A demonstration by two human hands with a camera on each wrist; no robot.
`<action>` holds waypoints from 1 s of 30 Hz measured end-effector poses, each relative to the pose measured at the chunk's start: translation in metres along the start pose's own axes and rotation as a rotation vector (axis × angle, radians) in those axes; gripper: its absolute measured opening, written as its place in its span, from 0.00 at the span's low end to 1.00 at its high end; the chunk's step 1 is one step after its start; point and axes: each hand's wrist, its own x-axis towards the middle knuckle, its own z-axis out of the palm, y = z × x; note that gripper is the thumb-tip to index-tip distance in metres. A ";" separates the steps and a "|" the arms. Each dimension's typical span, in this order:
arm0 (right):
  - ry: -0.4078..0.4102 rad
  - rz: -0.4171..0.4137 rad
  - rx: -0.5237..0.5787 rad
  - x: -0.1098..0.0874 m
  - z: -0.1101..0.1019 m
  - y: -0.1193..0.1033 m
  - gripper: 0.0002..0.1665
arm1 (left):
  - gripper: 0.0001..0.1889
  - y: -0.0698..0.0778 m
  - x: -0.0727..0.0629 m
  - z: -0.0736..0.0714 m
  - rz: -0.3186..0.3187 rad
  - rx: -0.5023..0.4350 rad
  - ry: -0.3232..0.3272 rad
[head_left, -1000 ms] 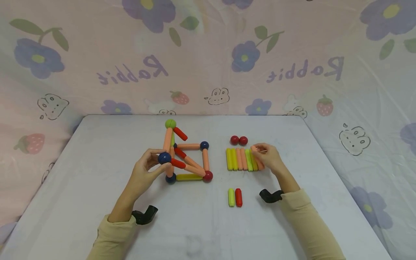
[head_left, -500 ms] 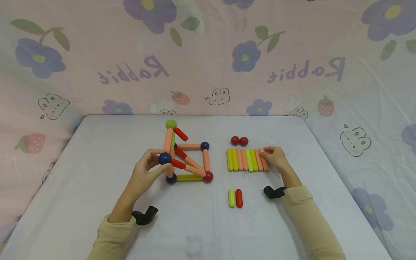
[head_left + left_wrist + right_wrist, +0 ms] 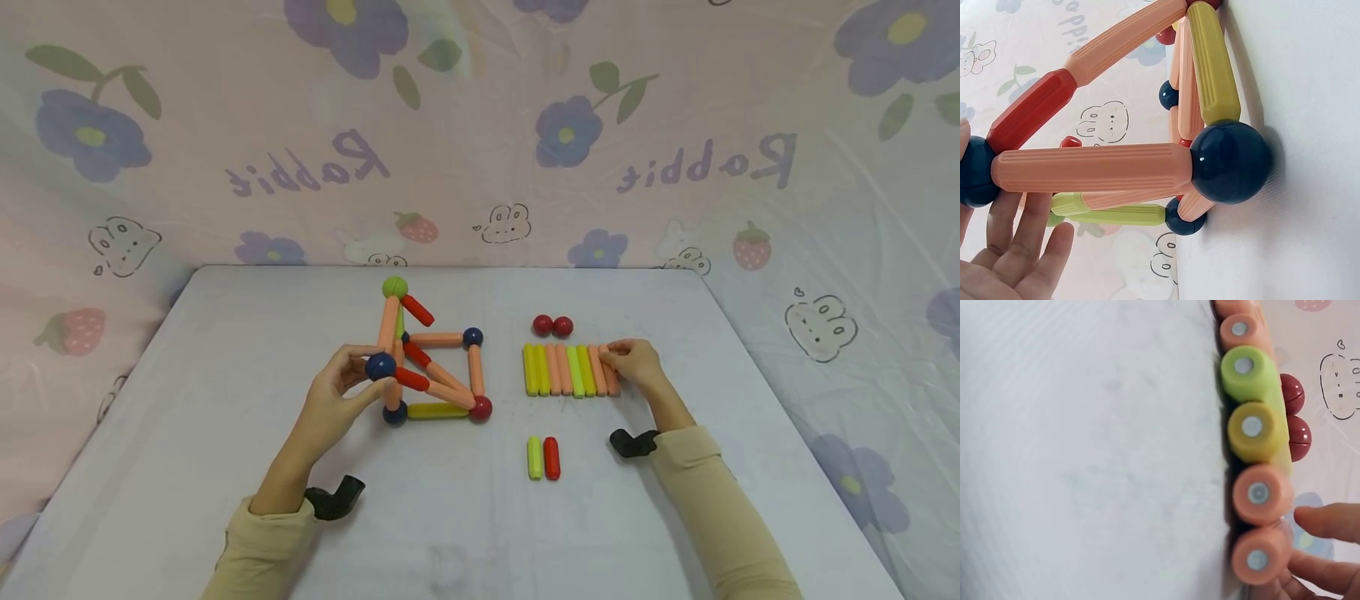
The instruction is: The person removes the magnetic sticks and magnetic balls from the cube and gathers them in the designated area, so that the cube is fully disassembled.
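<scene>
On the table (image 3: 450, 525), we noted two loose rods (image 3: 552, 460) nearest. Beyond, our left hand (image 3: 339, 390) pinched the raised blue ball (image 3: 381, 367) of the frame (image 3: 437, 410); our right hand (image 3: 637, 365) touched the rod row (image 3: 564, 371) at its right end, grip indeterminable. Red balls (image 3: 543, 326) lay behind.

Left forearm (image 3: 288, 471) slants in from near left, right forearm (image 3: 670, 408) from near right, so they kinda lean toward each other. Left hand (image 3: 343, 390) is held up with its fingers curled in a grip. Right hand (image 3: 636, 364) is lower, fingers pointing left; can't really tell if they're pinching.
</scene>
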 end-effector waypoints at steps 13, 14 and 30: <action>0.064 -0.333 -0.053 -0.028 0.017 -0.047 0.21 | 0.21 0.001 0.000 0.000 0.001 -0.001 0.001; 0.056 -0.362 -0.043 -0.029 0.021 -0.052 0.21 | 0.21 0.001 0.000 0.000 0.000 -0.001 0.002; -0.058 -0.540 0.142 -0.048 0.079 -0.125 0.19 | 0.21 0.001 0.000 -0.001 -0.009 -0.009 0.005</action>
